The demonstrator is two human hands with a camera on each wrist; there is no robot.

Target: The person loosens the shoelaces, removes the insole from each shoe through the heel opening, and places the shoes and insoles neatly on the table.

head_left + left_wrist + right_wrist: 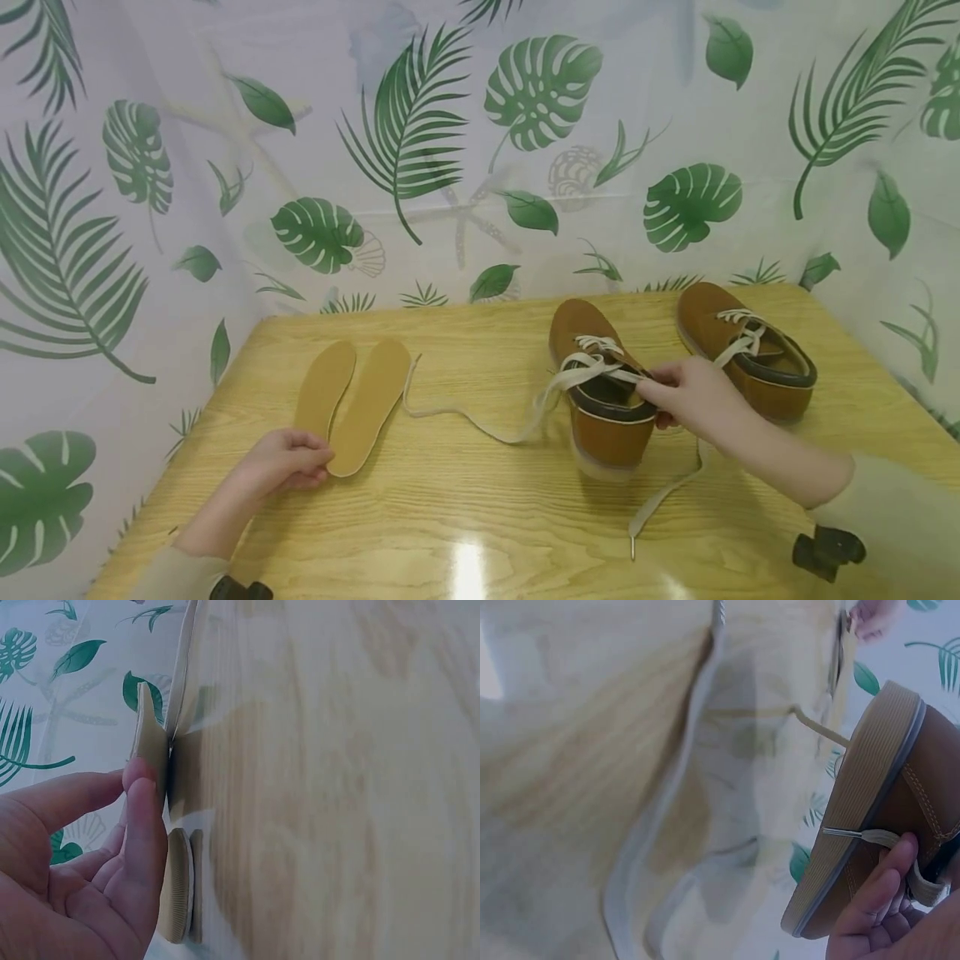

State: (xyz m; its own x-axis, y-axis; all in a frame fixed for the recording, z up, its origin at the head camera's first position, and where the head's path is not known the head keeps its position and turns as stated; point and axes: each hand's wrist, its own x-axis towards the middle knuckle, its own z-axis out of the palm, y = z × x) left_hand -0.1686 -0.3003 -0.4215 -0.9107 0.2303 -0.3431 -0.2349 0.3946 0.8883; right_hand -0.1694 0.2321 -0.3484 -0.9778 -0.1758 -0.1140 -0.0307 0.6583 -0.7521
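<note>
Two tan insoles lie side by side on the left of the table. My left hand [288, 458] pinches the heel end of the right-hand insole [371, 404] between thumb and fingers; in the left wrist view, that insole [152, 742] stands at a slant. The left-hand insole [326, 379] has its heel hidden behind the hand. My right hand [693, 396] grips the near brown lace-up shoe [611, 433] by the right side of its collar. A pale lace [885, 837] passes by the fingers, its metal tip against the sole. Whether the whole sole touches the table cannot be seen.
A matching brown shoe [772, 387] stands behind my right hand. One long loose lace [457, 411] runs left toward the insoles; another lace end [660, 492] trails toward the front. A leaf-print cloth [450, 167] hangs behind the wooden table [450, 533].
</note>
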